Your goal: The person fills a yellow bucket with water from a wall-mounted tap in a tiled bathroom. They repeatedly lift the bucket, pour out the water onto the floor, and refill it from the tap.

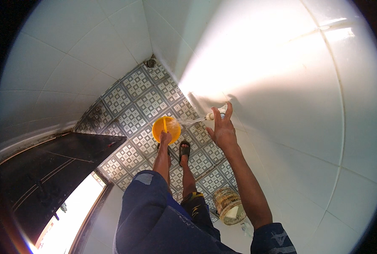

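A yellow plastic mug [177,134] hangs low over the floor in front of my feet. My left hand [166,137] is closed on its handle, a yellow strip that crosses the opening. To the right, a pale tap [209,116] sticks out from the tiled wall, and water [190,121] streams leftward from it into the mug, splashing inside. My right hand [224,130] is at the tap, two fingers on either side of its white and blue knob [223,113]. The thumb stands apart, below the spout.
Patterned tiles [137,82] cover the floor, with a drain [150,63] in the far corner. White tiled walls [290,127] rise close on the right and far side. A stained bucket [228,205] stands by my right leg. A dark door [57,165] is at the left.
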`<state>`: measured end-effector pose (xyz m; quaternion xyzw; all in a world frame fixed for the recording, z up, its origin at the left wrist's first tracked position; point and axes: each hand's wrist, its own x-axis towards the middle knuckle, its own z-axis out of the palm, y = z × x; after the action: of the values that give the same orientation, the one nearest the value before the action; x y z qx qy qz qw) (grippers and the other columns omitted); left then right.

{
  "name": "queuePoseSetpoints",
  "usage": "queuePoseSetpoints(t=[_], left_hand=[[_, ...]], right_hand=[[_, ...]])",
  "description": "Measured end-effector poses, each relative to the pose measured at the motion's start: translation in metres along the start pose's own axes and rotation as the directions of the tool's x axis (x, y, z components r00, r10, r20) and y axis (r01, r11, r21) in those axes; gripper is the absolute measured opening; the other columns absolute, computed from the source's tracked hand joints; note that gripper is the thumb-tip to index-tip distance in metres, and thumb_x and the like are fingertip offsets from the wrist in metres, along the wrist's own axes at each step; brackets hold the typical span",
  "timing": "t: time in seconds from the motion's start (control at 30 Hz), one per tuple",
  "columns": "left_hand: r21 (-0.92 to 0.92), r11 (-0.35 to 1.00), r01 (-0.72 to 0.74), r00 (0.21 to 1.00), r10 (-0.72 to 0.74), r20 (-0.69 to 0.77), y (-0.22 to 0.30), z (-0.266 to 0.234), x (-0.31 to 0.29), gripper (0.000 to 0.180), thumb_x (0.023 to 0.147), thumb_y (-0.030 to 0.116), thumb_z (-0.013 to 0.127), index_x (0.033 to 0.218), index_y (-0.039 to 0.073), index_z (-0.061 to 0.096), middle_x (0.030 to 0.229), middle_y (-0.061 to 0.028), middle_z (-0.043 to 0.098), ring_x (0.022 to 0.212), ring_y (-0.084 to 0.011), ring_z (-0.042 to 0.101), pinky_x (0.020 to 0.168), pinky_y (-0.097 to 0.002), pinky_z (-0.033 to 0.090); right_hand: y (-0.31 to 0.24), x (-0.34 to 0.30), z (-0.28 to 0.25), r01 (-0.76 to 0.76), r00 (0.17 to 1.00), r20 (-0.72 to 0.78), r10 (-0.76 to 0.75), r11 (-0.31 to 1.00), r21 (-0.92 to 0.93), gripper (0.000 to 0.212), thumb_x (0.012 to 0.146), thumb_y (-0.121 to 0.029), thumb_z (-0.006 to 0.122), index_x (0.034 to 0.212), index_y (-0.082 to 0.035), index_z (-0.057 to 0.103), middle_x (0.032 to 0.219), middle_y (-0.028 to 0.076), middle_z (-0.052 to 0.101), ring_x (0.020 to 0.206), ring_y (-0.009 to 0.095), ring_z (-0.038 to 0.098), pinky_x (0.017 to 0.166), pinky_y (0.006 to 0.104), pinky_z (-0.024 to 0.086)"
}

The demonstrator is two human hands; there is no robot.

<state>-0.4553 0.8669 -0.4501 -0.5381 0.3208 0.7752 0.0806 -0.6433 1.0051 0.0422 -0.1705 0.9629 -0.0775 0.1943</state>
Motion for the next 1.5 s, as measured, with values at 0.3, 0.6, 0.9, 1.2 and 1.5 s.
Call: queuePoseSetpoints(t=[0.3, 0.6, 0.9, 1.2, 1.5], left_hand=[[0.830, 0.558, -0.014, 0.965, 0.225, -0.135, 0.047, 0.015, -0.042, 0.026, 0.083, 0.020, 0.052, 0.099, 0.000, 0.055, 0.092, -0.0222, 0.062, 0.090, -0.0370, 0.061, 0.075, -0.0436, 0.048], [0.789, 0.613, -0.037, 0.974, 0.197, -0.107, 0.057, 0.005, -0.049, 0.027, 0.083, 0.020, 0.053, 0.102, 0.000, 0.054, 0.095, -0.0234, 0.062, 0.091, -0.0389, 0.060, 0.075, -0.0456, 0.048], [0.660, 0.747, -0.086, 0.943, 0.275, -0.188, 0.046, -0.065, 0.036, 0.027, 0.083, 0.019, 0.052, 0.102, 0.000, 0.054, 0.096, -0.0241, 0.061, 0.094, -0.0389, 0.059, 0.077, -0.0456, 0.047], [0.914, 0.394, -0.093, 0.976, 0.220, 0.005, 0.048, 0.030, -0.081, 0.025, 0.081, 0.015, 0.052, 0.100, -0.001, 0.054, 0.094, -0.0202, 0.062, 0.090, -0.0359, 0.061, 0.075, -0.0437, 0.048], [0.897, 0.433, -0.090, 0.961, 0.273, -0.035, 0.051, 0.002, -0.062, 0.027, 0.081, 0.018, 0.052, 0.099, -0.001, 0.053, 0.094, -0.0236, 0.062, 0.092, -0.0396, 0.059, 0.076, -0.0460, 0.047]], right_hand=[[-0.011, 0.003, -0.001, 0.029, 1.000, -0.006, -0.029, 0.999, 0.025, 0.072, 0.071, -0.015, 0.074, 0.130, -0.011, 0.032, 0.139, 0.027, 0.003, 0.098, 0.042, 0.056, 0.083, 0.0417, 0.051], [-0.015, 0.002, 0.000, 0.016, 1.000, -0.011, -0.016, 1.000, -0.003, 0.071, 0.072, -0.016, 0.074, 0.131, -0.013, 0.035, 0.140, 0.026, 0.005, 0.097, 0.035, 0.058, 0.084, 0.0378, 0.052], [-0.033, 0.007, -0.010, 0.043, 0.999, -0.006, -0.043, 0.997, 0.065, 0.070, 0.073, -0.017, 0.073, 0.131, -0.013, 0.033, 0.140, 0.026, 0.002, 0.099, 0.038, 0.057, 0.084, 0.0388, 0.051], [0.000, 0.000, -0.004, -0.070, 0.994, 0.077, 0.073, 0.997, -0.037, 0.070, 0.075, -0.020, 0.071, 0.132, -0.013, 0.031, 0.141, 0.026, 0.001, 0.097, 0.039, 0.058, 0.083, 0.0405, 0.051], [-0.005, 0.001, 0.001, 0.022, 1.000, 0.006, -0.022, 1.000, 0.018, 0.071, 0.075, -0.018, 0.071, 0.132, -0.011, 0.029, 0.140, 0.028, 0.002, 0.096, 0.043, 0.057, 0.083, 0.0434, 0.050]])
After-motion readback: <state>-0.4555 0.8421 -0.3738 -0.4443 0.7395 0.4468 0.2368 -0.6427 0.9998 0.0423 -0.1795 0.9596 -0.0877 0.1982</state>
